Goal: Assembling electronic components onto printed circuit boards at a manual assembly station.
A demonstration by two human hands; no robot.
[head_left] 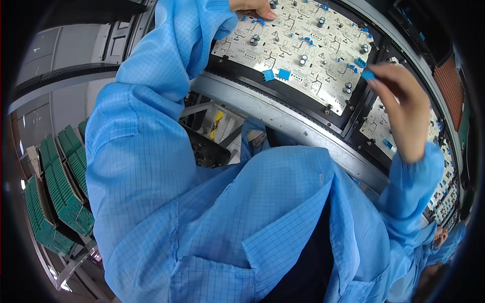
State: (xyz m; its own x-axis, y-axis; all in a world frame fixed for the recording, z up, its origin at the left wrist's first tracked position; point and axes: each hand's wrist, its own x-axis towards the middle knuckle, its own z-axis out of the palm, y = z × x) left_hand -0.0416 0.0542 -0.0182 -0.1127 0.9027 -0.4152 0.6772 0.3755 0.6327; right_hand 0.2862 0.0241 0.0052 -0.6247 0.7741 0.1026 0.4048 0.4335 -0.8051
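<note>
A white circuit board point(323, 45) with black capacitors and small blue parts lies in a black frame. Over its upper left part is my left hand point(252, 5), cut off by the picture's top edge; one fingertip shows near the board and the other fingers are hidden. My right hand point(404, 98), smeared by motion, is raised just off the board's right edge. Its thumb and finger pinch a small blue connector point(368, 74). Two blue connectors, one point(268, 76) beside the other point(284, 74), are at the board's near edge. Another blue connector point(360, 62) sits near its right edge.
A metal rail point(283, 108) runs along the near side. More white boards point(376, 121) follow on the right. Green boards point(60, 187) stand in stacks at the left. A black bin point(207, 149) is below the rail. Another person's hand point(440, 236) shows at the lower right.
</note>
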